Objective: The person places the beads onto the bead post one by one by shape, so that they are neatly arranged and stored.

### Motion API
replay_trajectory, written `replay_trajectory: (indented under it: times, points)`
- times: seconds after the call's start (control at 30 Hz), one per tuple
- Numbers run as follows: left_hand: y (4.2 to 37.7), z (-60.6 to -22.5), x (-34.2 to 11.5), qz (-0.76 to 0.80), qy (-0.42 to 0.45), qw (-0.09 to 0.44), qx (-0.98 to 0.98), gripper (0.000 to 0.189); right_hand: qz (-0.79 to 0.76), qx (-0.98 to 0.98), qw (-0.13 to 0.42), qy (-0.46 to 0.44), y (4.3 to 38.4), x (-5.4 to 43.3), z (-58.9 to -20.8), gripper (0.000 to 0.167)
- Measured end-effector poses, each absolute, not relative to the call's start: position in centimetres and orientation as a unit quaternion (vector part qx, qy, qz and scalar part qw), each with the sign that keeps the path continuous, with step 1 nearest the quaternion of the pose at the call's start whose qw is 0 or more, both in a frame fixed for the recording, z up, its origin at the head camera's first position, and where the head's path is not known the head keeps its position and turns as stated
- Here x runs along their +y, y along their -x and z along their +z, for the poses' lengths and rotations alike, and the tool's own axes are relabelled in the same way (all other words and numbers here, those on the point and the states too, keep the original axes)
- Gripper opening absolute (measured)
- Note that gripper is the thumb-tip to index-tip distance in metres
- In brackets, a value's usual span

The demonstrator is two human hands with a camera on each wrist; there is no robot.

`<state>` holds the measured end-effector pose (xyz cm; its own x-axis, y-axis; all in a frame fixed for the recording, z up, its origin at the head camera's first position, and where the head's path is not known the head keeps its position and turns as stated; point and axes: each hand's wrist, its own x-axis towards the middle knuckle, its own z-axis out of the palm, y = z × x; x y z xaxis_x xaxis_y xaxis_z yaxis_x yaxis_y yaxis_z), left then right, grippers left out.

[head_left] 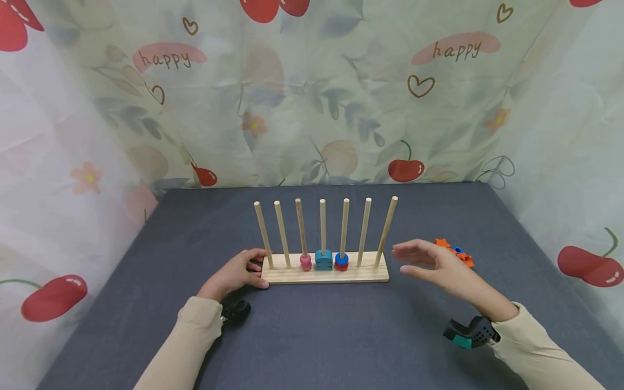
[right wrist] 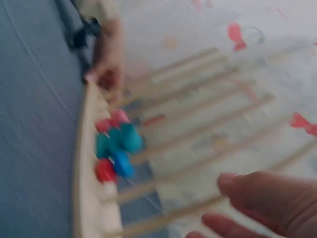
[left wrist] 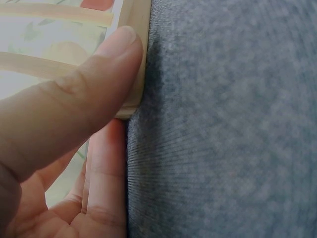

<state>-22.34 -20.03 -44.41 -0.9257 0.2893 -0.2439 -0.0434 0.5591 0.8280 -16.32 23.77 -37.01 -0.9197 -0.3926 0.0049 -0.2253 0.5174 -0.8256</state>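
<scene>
A wooden peg stand (head_left: 292, 277) with several upright pegs sits on the table. Pink beads (head_left: 305, 262) are on its third peg from the left, teal pieces (head_left: 324, 260) on the middle one. The peg right of those carries a blue bead (head_left: 342, 258) above a red bead (head_left: 342, 267). My left hand (head_left: 237, 275) grips the left end of the base, thumb (left wrist: 84, 89) on the front edge and fingers at the end and behind. Just off the right end, my right hand (head_left: 434, 265) hovers with fingers extended and thumb apart, holding nothing. The right wrist view is blurred.
Beyond the right hand lie orange star-shaped pieces (head_left: 466, 260) and a blue piece (head_left: 457, 249), partly hidden by that hand. A dark grey cloth covers the table (head_left: 312, 336). Printed curtains (head_left: 302, 97) enclose the back and sides.
</scene>
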Motion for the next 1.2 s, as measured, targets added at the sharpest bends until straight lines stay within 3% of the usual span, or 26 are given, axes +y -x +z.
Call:
replay_trajectory:
  times: [0.23, 0.43, 0.57, 0.87, 1.2]
  points:
    - [22.4, -44.5, -20.0, 0.462, -0.070, 0.177, 0.866, 0.076, -0.440, 0.887, -0.020, 0.140, 17.4, 27.6, -36.4, 0.040]
    - [22.4, -44.5, -20.0, 0.463, -0.070, 0.177, 0.866, 0.076, -0.421, 0.900, -0.056, 0.093, 19.2, 31.5, -37.5, 0.046]
    - [22.3, -44.6, -20.0, 0.467, -0.070, 0.176, 0.864, 0.076, -0.403, 0.912, -0.033, 0.066, 20.1, 33.4, -38.6, 0.051]
    - [22.3, -44.6, -20.0, 0.471, -0.072, 0.178, 0.861, 0.077, -0.360, 0.928, 0.078, 0.046, 21.5, 35.7, -40.9, 0.062]
    - [22.2, -44.5, -20.0, 0.464, -0.071, 0.177, 0.865, 0.076, -0.344, 0.930, 0.104, 0.079, 21.4, 36.3, -41.9, 0.058]
